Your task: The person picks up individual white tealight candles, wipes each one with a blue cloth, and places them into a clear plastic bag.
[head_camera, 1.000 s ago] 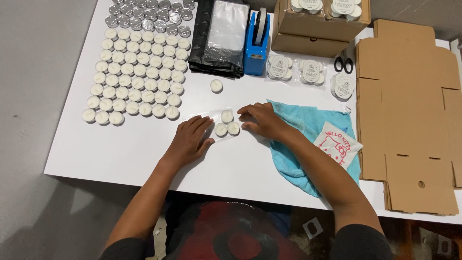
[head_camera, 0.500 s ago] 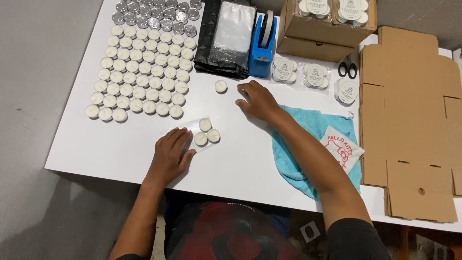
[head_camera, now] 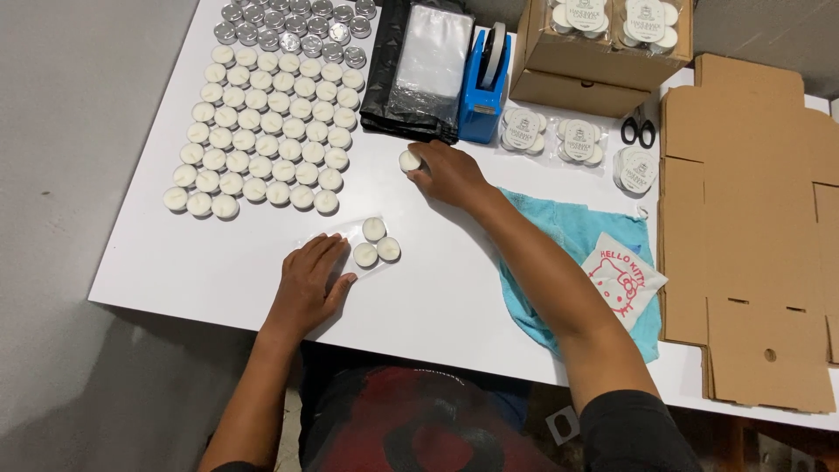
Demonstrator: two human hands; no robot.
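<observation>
My left hand [head_camera: 310, 280] lies flat on the near end of a small clear plastic bag [head_camera: 345, 240] on the white table [head_camera: 437, 297]. Three white tealight candles [head_camera: 374, 244] sit in a cluster at the bag's far end. My right hand [head_camera: 450, 170] reaches forward and closes its fingers on a single white tealight [head_camera: 409, 161] lying on the table in front of a blue tape dispenser [head_camera: 485, 83].
Rows of white tealights [head_camera: 262, 144] fill the table's left side, with silver-cupped ones [head_camera: 293, 22] behind. A stack of clear bags on black plastic [head_camera: 424, 70], packed candle sets [head_camera: 572, 140], scissors [head_camera: 640, 129], cardboard boxes [head_camera: 603, 48], flat cardboard [head_camera: 752, 227] and a blue cloth [head_camera: 568, 232] lie right.
My right hand left the three candles and moved away to the single tealight near the tape dispenser. My left hand slid slightly back toward me on the bag.
</observation>
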